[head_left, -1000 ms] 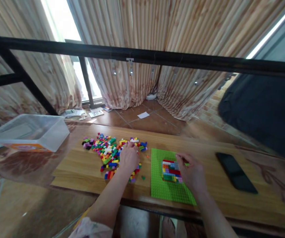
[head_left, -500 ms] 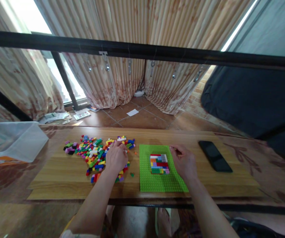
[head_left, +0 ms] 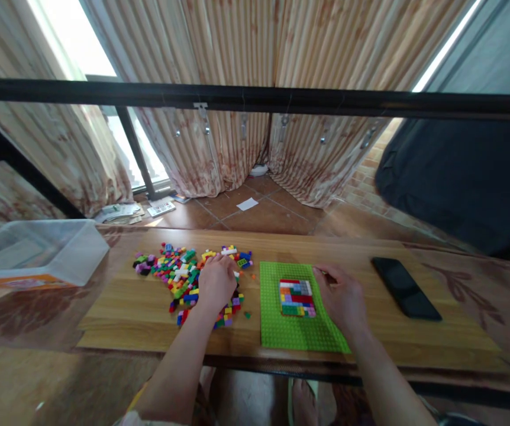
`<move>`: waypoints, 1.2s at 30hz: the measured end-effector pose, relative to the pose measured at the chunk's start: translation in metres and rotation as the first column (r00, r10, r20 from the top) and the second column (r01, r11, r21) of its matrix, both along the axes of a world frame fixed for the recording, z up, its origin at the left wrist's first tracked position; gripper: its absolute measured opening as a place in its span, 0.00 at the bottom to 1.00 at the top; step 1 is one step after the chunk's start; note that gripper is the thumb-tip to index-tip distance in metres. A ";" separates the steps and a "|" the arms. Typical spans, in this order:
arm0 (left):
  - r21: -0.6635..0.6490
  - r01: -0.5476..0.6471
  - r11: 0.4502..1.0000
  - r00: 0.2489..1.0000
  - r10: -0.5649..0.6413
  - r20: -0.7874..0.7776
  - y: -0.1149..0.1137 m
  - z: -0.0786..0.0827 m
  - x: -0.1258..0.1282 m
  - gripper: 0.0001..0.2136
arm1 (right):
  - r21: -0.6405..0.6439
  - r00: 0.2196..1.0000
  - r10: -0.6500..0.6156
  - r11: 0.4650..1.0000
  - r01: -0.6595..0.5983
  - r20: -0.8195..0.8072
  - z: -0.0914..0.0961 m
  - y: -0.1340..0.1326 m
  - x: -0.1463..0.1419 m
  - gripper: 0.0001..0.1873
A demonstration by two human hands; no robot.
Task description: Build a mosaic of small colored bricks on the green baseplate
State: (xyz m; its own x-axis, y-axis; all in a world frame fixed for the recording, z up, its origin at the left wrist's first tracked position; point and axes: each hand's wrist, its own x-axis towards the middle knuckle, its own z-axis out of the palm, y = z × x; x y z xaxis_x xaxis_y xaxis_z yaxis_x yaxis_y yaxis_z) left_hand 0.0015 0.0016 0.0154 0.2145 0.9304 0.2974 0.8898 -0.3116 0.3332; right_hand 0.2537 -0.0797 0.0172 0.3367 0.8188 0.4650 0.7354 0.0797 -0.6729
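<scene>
My left hand (head_left: 217,283) is over the right side of a loose pile of coloured toy bricks (head_left: 181,275), palm down. Its fingers bend down among the bricks, and the tips are hidden, so what they grip cannot be made out. On the right part of a green studded baseplate (head_left: 277,334) hovers my right hand (head_left: 340,294), thumb and fingers drawn together in a pinch. Anything between them is too small to see. Left of this hand, a flat multicoloured block of joined bricks (head_left: 297,299) sits on the baseplate, with red, white, blue, green and pink pieces.
A black phone (head_left: 406,288) lies on the wooden board (head_left: 122,322) to the right. At the far left stands a clear plastic bin (head_left: 68,254) with an orange label. A dark rail (head_left: 255,99) crosses beyond the table, before curtains. One small green brick (head_left: 247,315) lies apart.
The view has shifted, so everything on the table appears a little further right. My left hand stays in the brick pile and my right hand stays by the baseplate's right edge.
</scene>
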 end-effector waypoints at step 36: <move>-0.154 -0.097 0.983 0.666 0.179 0.724 0.000 0.008 -0.020 0.08 | -0.462 0.927 0.335 0.857 -0.227 0.167 -0.016 0.026 -0.150 0.11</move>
